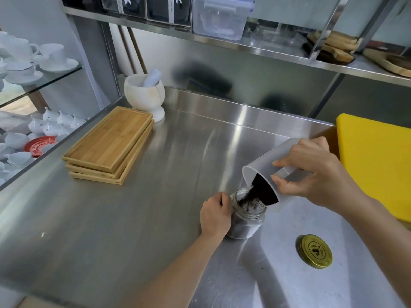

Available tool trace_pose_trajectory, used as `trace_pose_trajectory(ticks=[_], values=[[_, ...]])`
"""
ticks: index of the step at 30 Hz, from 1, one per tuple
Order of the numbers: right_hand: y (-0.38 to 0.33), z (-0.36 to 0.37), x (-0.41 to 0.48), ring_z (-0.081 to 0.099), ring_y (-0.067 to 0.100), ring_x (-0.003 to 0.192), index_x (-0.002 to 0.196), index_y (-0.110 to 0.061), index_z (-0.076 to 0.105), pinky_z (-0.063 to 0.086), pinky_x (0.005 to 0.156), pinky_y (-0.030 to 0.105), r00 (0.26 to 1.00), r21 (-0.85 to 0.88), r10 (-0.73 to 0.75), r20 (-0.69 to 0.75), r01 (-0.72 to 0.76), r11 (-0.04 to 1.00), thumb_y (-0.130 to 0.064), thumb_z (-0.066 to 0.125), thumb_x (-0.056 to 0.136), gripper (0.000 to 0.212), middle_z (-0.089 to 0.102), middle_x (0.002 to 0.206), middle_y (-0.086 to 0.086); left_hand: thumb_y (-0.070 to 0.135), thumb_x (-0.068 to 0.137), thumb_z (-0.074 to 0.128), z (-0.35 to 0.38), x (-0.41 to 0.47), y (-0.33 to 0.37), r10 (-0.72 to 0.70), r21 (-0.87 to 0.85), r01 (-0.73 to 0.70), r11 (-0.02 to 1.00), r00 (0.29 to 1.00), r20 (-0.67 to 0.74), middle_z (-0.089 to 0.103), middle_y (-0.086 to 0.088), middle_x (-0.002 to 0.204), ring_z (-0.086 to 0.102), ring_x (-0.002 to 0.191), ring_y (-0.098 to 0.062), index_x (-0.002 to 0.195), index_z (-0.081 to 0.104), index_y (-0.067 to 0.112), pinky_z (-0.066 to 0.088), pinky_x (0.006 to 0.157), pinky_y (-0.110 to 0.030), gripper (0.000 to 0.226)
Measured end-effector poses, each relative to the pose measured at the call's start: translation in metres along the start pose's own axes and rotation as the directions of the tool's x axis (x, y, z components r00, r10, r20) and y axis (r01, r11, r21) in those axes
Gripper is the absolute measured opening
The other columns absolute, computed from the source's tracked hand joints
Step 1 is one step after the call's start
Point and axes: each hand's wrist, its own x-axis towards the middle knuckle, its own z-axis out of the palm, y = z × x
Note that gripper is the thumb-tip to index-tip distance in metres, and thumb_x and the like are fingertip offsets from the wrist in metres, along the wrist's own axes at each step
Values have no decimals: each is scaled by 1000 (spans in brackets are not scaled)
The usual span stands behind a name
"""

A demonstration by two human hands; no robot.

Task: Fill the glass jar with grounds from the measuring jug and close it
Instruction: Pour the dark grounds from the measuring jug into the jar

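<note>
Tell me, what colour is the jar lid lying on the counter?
Gold, with a dark emblem; the lid shows clearly in the head view.

Stacked bamboo trays (pixel 110 145) lie beside a white mortar (pixel 145 96); a yellow board (pixel 375 161) sits far right.

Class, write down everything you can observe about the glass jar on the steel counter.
The glass jar is small, clear and round-bodied with a threaded neck. It stands upright and open on the steel counter, partly filled with dark grounds streaming in from the tilted measuring jug. The left hand steadies its side. Its gold lid lies apart.
</note>
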Motion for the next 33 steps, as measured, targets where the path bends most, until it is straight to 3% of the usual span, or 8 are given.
trace_pose_trajectory(ticks=[9,14,20,23,33], values=[[2,0,0,48,23,64,70,1,68,36,69,43,1000,23,-5,-26,6,1000,-17,79,65,22,63,65,16,28,79,33,0,0,1,1,3,-1,1000,1000,-4,20,1,44,19,49,-18,51,16,19,16,51,-34,34],[2,2,0,44,21,64,69,1,68,36,67,43,1000,-20,-16,-11,16,1000,-7,84,57,22,63,63,17,29,80,32,0,0,1,7,6,-7,1000,1000,7,21,2,45,20,49,-17,51,16,19,15,50,-35,34],[3,1,2,44,19,67,70,2,68,35,67,42,997,-4,-36,-65,36,999,-19,75,62,23,63,64,16,28,79,33,0,1,1,15,7,-15,1000,1000,-5,20,1,43,20,50,-20,50,16,20,16,50,-35,35],[3,2,3,42,19,66,70,2,68,34,68,41,998,-36,-49,-40,47,998,-15,84,60,25,63,63,16,28,79,33,1,2,0,20,3,-20,1000,1000,-4,19,2,43,20,51,-20,50,16,20,18,52,-34,35],[2,7,5,52,31,58,69,1,68,35,66,41,996,-51,-83,-17,82,995,-13,86,57,25,63,62,16,27,79,33,1,3,1,4,-3,-4,1000,1000,-2,18,1,44,20,54,-22,51,15,19,15,49,-35,34]])
